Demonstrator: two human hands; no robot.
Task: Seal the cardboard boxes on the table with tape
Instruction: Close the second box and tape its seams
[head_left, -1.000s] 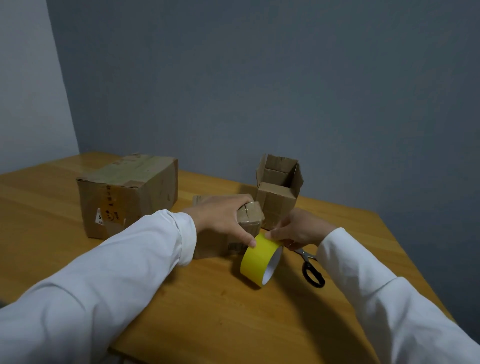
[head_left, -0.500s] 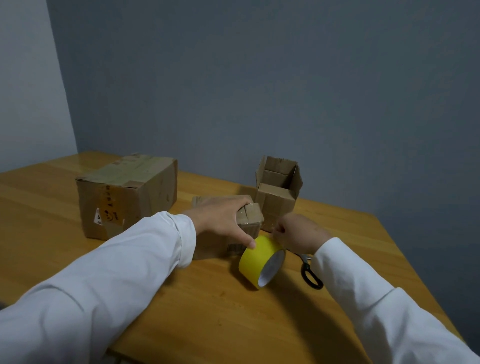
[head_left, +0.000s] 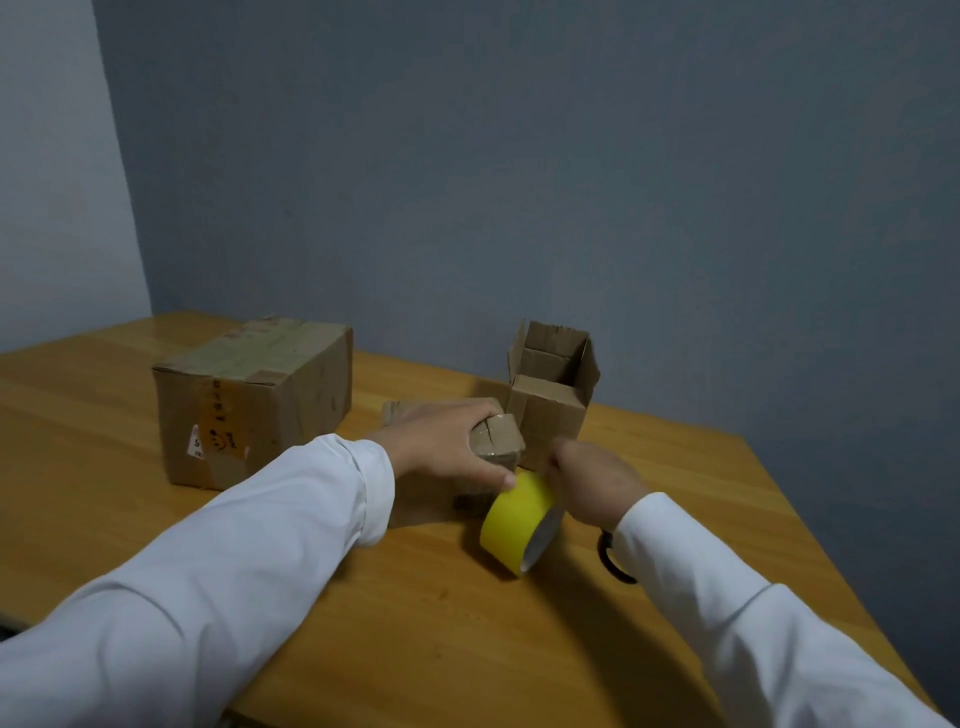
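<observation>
The left hand (head_left: 447, 444) rests flat on the small box (head_left: 498, 441) mid-table, fingertip touching the yellow tape roll (head_left: 517, 519). The right hand's (head_left: 589, 480) grip can't be made out. The tilted roll could slip away.

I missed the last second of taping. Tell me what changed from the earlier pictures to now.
The right hand slid left over the scissors, now mostly hidden by its sleeve, closing on the yellow tape roll, which shifted slightly left. The left hand stays on the small box; the other boxes stayed put.
</observation>
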